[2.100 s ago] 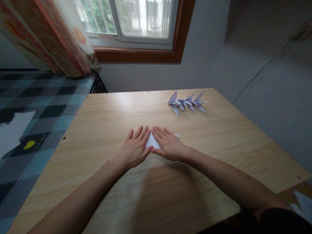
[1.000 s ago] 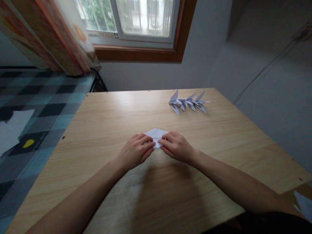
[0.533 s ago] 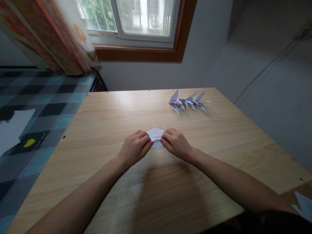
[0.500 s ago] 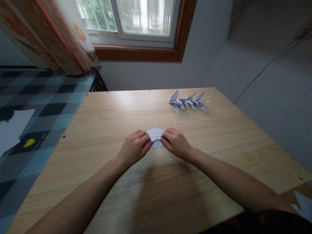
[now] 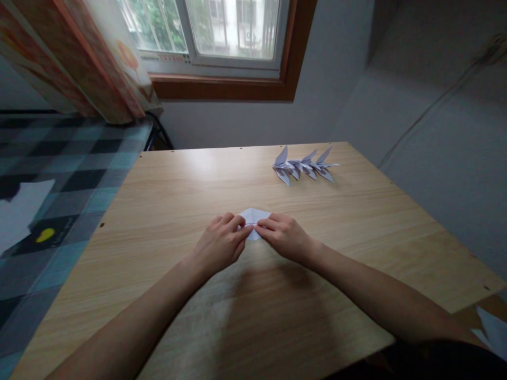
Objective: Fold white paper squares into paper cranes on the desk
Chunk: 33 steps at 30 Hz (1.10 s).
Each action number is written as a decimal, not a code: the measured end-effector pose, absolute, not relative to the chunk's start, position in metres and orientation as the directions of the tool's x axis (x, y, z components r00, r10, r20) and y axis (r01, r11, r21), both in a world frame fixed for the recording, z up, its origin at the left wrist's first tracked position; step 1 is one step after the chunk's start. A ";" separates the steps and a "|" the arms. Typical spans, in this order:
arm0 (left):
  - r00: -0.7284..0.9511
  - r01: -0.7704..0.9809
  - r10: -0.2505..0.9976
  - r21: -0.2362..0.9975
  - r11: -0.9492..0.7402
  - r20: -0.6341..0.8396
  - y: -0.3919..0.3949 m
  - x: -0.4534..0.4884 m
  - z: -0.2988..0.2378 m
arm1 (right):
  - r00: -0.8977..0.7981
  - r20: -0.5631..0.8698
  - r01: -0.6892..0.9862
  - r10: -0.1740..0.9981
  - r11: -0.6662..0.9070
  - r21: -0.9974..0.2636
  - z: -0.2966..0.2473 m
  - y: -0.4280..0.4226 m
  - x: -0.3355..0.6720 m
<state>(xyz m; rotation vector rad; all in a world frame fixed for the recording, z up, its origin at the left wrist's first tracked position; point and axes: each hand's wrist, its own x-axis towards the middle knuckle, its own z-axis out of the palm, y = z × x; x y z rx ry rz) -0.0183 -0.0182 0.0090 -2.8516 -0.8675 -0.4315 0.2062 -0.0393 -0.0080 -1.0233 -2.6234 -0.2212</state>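
Note:
A small folded piece of white paper (image 5: 253, 215) lies flat on the wooden table (image 5: 190, 179). My left hand (image 5: 220, 244) and my right hand (image 5: 284, 237) meet over its near half, fingers curled, fingertips pinching and pressing the paper at its middle. Only the far pointed part of the paper shows beyond my fingers. Towards the back right of the table sits a chain of folded white paper pieces (image 5: 304, 166) with pointed wings, well away from both hands.
The table stands against a grey wall under a window (image 5: 222, 31) with a brown sill. A patterned curtain (image 5: 79, 58) hangs at the left. A bed with a checked cover (image 5: 51, 174) adjoins the table's left edge. White paper (image 5: 489, 330) shows at the lower right.
Two seconds ago both hands lay flat with fingers stretched over the paper. They have since drawn back and curled, and their fingertips now pinch together at the paper's centre.

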 end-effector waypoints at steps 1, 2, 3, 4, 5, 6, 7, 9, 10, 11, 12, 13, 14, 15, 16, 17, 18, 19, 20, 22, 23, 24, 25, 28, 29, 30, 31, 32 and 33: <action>0.799 0.559 0.522 -0.051 -0.827 0.297 -0.019 -0.018 0.010 | -0.706 0.334 0.673 0.624 0.738 0.044 -0.007 -0.042 0.208; 0.805 0.557 0.519 -0.065 -0.828 0.289 -0.020 -0.018 0.011 | -0.710 0.328 0.671 0.623 0.740 0.046 -0.006 -0.044 0.211; 0.809 0.556 0.516 -0.081 -0.828 0.280 -0.021 -0.018 0.012 | -0.708 0.327 0.671 0.626 0.740 0.036 -0.006 -0.046 0.213; 0.813 0.555 0.514 -0.095 -0.826 0.274 -0.021 -0.018 0.013 | -0.702 0.329 0.673 0.631 0.739 0.018 -0.006 -0.048 0.216; 0.816 0.554 0.512 -0.108 -0.825 0.269 -0.022 -0.018 0.014 | -0.697 0.331 0.674 0.636 0.739 0.000 -0.006 -0.050 0.218; 0.819 0.551 0.509 -0.118 -0.826 0.266 -0.023 -0.018 0.014 | -0.691 0.333 0.677 0.641 0.736 -0.014 -0.006 -0.051 0.220; 0.822 0.548 0.505 -0.125 -0.827 0.264 -0.023 -0.019 0.014 | -0.686 0.332 0.681 0.648 0.732 -0.021 -0.006 -0.051 0.222; 0.827 0.540 0.498 -0.122 -0.833 0.263 -0.024 -0.019 0.014 | -0.672 0.330 0.696 0.663 0.717 -0.023 -0.007 -0.051 0.223; 0.826 0.539 0.497 -0.115 -0.834 0.265 -0.024 -0.019 0.014 | -0.661 0.334 0.706 0.672 0.708 -0.028 -0.007 -0.050 0.223; 0.825 0.538 0.497 -0.106 -0.836 0.267 -0.024 -0.020 0.013 | -0.645 0.342 0.715 0.684 0.697 -0.046 -0.007 -0.049 0.223; 0.823 0.540 0.501 -0.098 -0.836 0.268 -0.024 -0.020 0.013 | -0.621 0.357 0.724 0.698 0.685 -0.079 -0.008 -0.048 0.222; 0.821 0.544 0.505 -0.093 -0.834 0.266 -0.023 -0.020 0.012 | -0.586 0.379 0.733 0.716 0.668 -0.130 -0.008 -0.046 0.221; 0.820 0.547 0.510 -0.091 -0.832 0.260 -0.023 -0.020 0.012 | -0.536 0.406 0.740 0.740 0.644 -0.196 -0.007 -0.044 0.219; 0.820 0.548 0.513 -0.091 -0.831 0.254 -0.023 -0.020 0.011 | -0.476 0.433 0.742 0.766 0.614 -0.270 -0.006 -0.042 0.218; 0.821 0.549 0.516 -0.090 -0.831 0.246 -0.022 -0.020 0.011 | -0.409 0.452 0.738 0.792 0.579 -0.346 -0.005 -0.038 0.216; 0.822 0.549 0.517 -0.089 -0.831 0.240 -0.022 -0.020 0.011 | -0.345 0.459 0.731 0.819 0.541 -0.417 -0.004 -0.034 0.214; 0.822 0.549 0.519 -0.086 -0.831 0.235 -0.021 -0.020 0.010 | -0.292 0.448 0.718 0.845 0.503 -0.481 -0.002 -0.030 0.211; 0.822 0.548 0.520 -0.080 -0.832 0.232 -0.021 -0.020 0.010 | -0.258 0.419 0.703 0.871 0.467 -0.537 -0.001 -0.024 0.209; 0.822 0.548 0.521 -0.071 -0.833 0.231 -0.021 -0.021 0.010 | -0.241 0.376 0.687 0.895 0.431 -0.585 0.000 -0.019 0.206; 0.817 0.552 0.527 -0.049 -0.833 0.235 -0.020 -0.021 0.009 | -0.239 0.273 0.656 0.932 0.362 -0.662 0.001 -0.007 0.200; 0.813 0.553 0.530 -0.037 -0.832 0.242 -0.020 -0.021 0.009 | -0.238 0.237 0.648 0.942 0.336 -0.684 0.000 -0.001 0.197; 0.810 0.554 0.532 -0.027 -0.832 0.247 -0.020 -0.021 0.009 | -0.234 0.212 0.643 0.949 0.315 -0.698 -0.001 0.004 0.195; 0.809 0.555 0.533 -0.023 -0.832 0.249 -0.020 -0.021 0.009 | -0.229 0.195 0.640 0.954 0.299 -0.708 -0.003 0.008 0.193; 0.806 0.562 0.540 -0.032 -0.826 0.241 -0.021 -0.020 0.010 | -0.218 0.177 0.618 0.960 0.276 -0.736 -0.007 0.014 0.190; 0.805 0.567 0.544 -0.037 -0.823 0.238 -0.022 -0.020 0.011 | -0.220 0.184 0.606 0.958 0.282 -0.744 -0.007 0.014 0.190; 0.802 0.572 0.548 -0.043 -0.819 0.237 -0.022 -0.020 0.011 | -0.224 0.201 0.595 0.954 0.297 -0.747 -0.007 0.013 0.191; 0.800 0.576 0.551 -0.048 -0.816 0.237 -0.023 -0.019 0.011 | -0.234 0.226 0.587 0.946 0.323 -0.742 -0.008 0.011 0.192; 0.800 0.576 0.550 -0.052 -0.816 0.239 -0.023 -0.019 0.012 | -0.250 0.256 0.583 0.934 0.356 -0.730 -0.008 0.009 0.193; 0.802 0.574 0.547 -0.056 -0.817 0.240 -0.023 -0.019 0.012 | -0.270 0.287 0.582 0.919 0.393 -0.712 -0.008 0.007 0.195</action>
